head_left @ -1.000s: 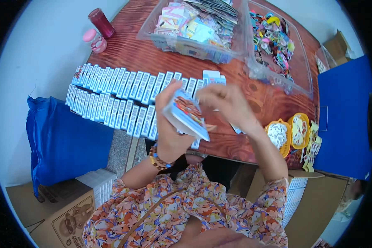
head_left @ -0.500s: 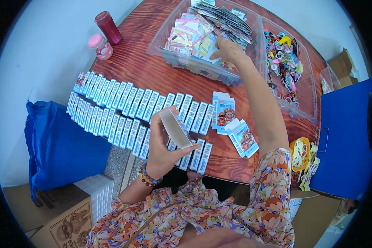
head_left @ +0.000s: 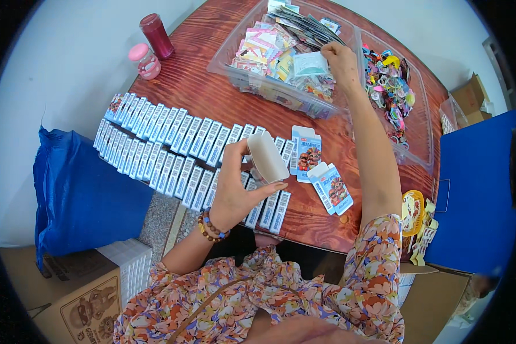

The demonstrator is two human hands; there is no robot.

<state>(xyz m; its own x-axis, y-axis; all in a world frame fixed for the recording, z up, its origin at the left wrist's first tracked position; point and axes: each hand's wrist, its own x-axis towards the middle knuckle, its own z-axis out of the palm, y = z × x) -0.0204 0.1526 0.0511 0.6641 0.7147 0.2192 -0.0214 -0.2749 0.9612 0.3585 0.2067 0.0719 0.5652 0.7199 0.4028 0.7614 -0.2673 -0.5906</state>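
Left hand (head_left: 235, 189) clamped on open small carton (head_left: 268, 157). Right hand (head_left: 341, 63) pinching pale packet (head_left: 311, 63) over far clear bin (head_left: 269, 89). Carton rows (head_left: 172, 149) left; two loose cartons (head_left: 321, 172) right.

The desk (head_left: 212, 74) is reddish-brown wood; the rows of small boxes (head_left: 172, 149) on it are white and blue. The open box (head_left: 268, 157) shows a pale cream inside. The sleeves (head_left: 378, 275) carry an orange floral print, the bead bracelet (head_left: 211, 226) is brown, the jar (head_left: 156, 36) dark red, the bag (head_left: 77, 195) deep blue
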